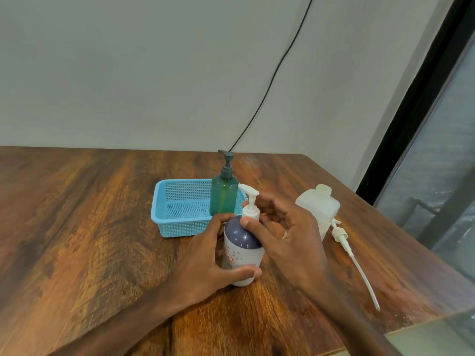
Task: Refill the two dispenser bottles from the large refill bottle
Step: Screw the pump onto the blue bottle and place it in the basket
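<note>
Gripping white bottle point(243, 255), left hand point(203, 263) sits beside illegible red label point(228, 258).

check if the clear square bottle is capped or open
Open: the clear bottle has a bare neck; a white pump lies on the table beside it.

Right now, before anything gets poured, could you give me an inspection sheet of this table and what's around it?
Surface: wooden table, streaky brown grain.
Job's things: purple-topped bottle upright, white pump still on it; green bottle upright, pump fitted; translucent bottle upright, neck open; loose pump with long tube lying on the table beside it.
Clutter: blue basket, holding the green bottle at its right end.
Grippers: left hand grips the purple-topped bottle's body; right hand curls around the white pump's collar.
Cables: black cable runs down the wall behind the table.
Surroundings: plain wall; dark-framed window at right.
</note>
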